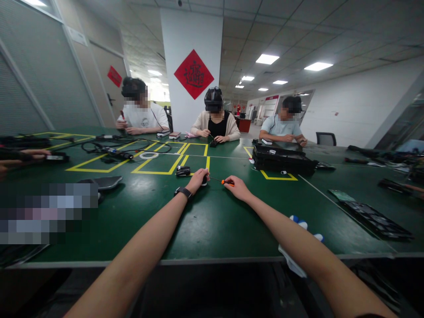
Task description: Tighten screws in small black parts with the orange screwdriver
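Observation:
My left hand (199, 177), with a dark watch on its wrist, is closed round a small black part (204, 180) just above the green table. Between the fingers of my right hand (236, 187) is a screwdriver (228, 182) with an orange and black handle. Its thin shaft points left toward the black part; whether the tip touches it cannot be made out. Beside my left hand, small black parts (183, 171) lie on the table.
A long black housing (283, 160) stands at the back right. Black cables (114, 151) and a white ring (149, 155) lie at the left. A green board (344, 196) lies at the right. Three people sit across the green table (212, 229); another person's hand (36, 154) is far left.

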A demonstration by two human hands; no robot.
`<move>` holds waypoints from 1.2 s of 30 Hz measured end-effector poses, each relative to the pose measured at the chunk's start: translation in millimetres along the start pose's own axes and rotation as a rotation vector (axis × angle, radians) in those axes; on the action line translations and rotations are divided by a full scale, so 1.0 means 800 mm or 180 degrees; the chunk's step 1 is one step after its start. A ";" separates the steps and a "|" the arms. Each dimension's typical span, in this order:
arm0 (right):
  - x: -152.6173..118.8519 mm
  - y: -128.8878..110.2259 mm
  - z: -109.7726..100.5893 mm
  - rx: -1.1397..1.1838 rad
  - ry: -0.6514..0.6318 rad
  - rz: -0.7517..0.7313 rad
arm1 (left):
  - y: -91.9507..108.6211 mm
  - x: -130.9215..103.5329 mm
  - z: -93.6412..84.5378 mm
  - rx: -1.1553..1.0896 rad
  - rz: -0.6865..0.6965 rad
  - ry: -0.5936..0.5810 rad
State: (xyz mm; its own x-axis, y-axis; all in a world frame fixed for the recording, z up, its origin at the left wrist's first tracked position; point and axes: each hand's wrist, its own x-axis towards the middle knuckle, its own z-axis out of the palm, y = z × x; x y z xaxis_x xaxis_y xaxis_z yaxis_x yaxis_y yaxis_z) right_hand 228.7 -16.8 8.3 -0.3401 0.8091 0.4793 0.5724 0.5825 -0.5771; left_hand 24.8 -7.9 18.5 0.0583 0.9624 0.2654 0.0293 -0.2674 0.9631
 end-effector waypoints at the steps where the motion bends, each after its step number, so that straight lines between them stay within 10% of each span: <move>1: 0.000 0.000 0.000 -0.0003 0.0002 0.0001 | 0.000 0.000 0.000 -0.0005 0.0006 -0.0011; 36: -0.001 0.002 0.000 0.0009 -0.0010 -0.0020 | -0.017 0.007 -0.006 0.0517 0.0277 -0.0041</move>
State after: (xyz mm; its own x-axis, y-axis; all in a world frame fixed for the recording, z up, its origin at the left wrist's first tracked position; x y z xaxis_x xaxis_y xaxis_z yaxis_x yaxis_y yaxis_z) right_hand 230.1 -16.3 7.3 -0.3459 0.8057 0.4809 0.5680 0.5877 -0.5761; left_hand 20.1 1.3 7.0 0.0803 0.9349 0.3458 0.1842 -0.3549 0.9166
